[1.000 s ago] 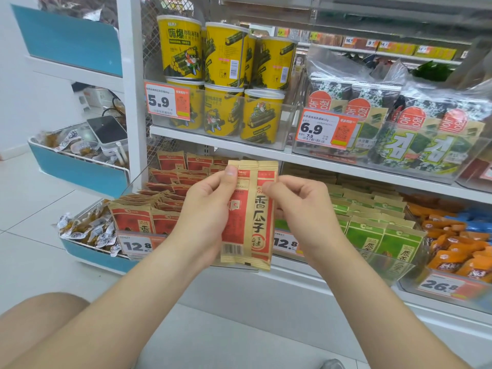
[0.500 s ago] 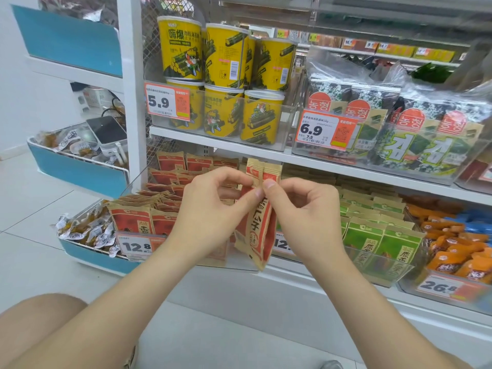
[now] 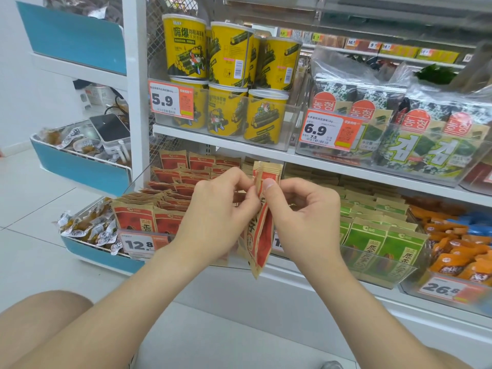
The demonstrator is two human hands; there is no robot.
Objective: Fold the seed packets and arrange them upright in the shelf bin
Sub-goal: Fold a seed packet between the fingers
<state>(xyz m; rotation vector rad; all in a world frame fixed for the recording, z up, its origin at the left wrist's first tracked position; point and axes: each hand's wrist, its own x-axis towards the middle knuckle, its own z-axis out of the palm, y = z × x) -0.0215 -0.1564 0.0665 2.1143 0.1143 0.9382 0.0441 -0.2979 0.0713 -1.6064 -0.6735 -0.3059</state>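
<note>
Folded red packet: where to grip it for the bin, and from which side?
Probably its top end, pinched from above across the flat faces. The red packet hangs nearly upright, folded narrow, lower end free, so it can go bottom first into the bin. The left hand and right hand pinch there now.

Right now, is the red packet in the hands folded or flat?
Folded: the red packet is bent lengthwise, its halves nearly together, pinched near its top by the left hand and right hand.

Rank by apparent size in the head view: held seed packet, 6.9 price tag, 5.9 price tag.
1. held seed packet, nearer the camera, so unsure.
2. 6.9 price tag.
3. 5.9 price tag.
</note>
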